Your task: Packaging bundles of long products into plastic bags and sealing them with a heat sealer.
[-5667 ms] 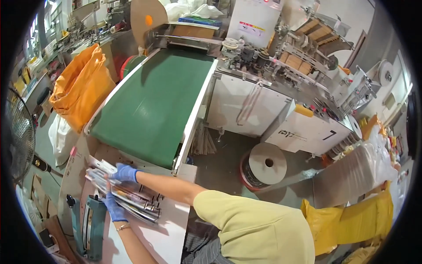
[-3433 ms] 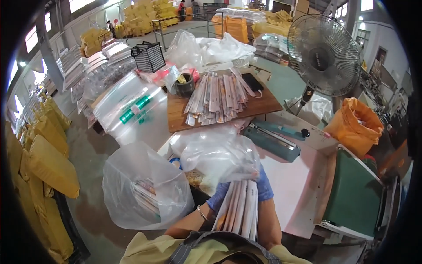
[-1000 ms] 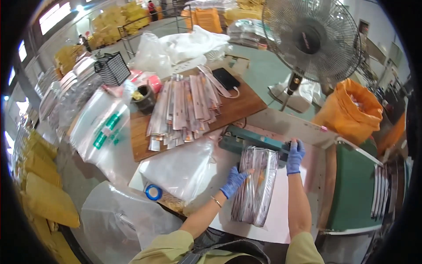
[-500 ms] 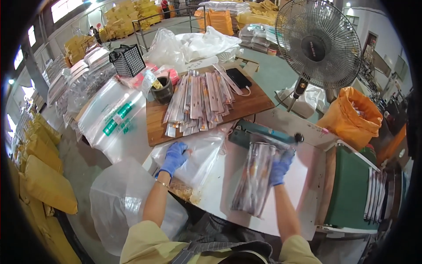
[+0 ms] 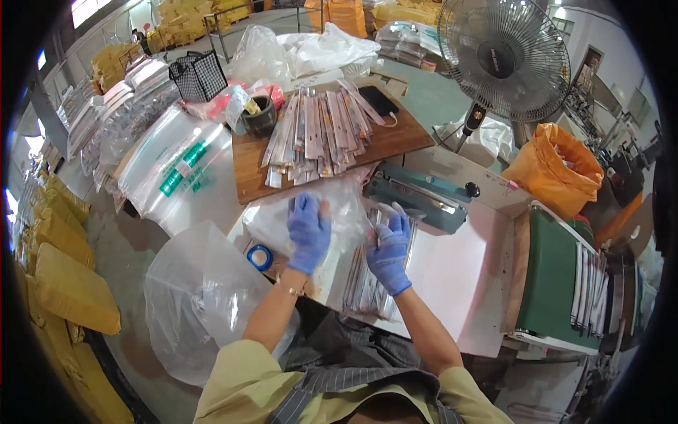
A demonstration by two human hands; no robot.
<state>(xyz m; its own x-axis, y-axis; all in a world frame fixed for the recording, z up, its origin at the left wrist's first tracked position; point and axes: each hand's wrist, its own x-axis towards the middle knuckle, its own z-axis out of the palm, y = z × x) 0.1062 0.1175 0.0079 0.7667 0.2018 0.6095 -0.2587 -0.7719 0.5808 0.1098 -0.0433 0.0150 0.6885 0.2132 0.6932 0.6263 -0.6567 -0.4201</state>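
Well to the left of the wooden board (image 5: 401,133), yellow sacks (image 5: 76,286) lay stacked. Clear plastic sheets (image 5: 173,169) with green markings spread just beside the board's left edge, and nearer you than the board a large clear bag (image 5: 194,304) sagged. A dark cup (image 5: 259,120) stood on the board's left part. A roll of blue tape (image 5: 260,258) lay on your side of the board. Your left hand (image 5: 309,233), in a blue glove, was over the pile of clear bags (image 5: 267,218) just in front of the board, fingers bent; you cannot tell from this view whether it gripped any plastic. Flat packets (image 5: 321,134) fanned across the board's middle, beside a phone (image 5: 378,100). Also gloved, your right hand (image 5: 390,251) was over the upper part of the wrapped bundle (image 5: 364,286), fingers partly spread; whether it grasped anything could not be told. That bundle lay on the white surface (image 5: 452,283), in front of the board. The teal bag sealer (image 5: 417,198) sat beside the board's near right edge. To the board's right stood a fan (image 5: 500,60), an orange sack (image 5: 554,169) and a green conveyor belt (image 5: 540,283) carrying more packets (image 5: 587,290).
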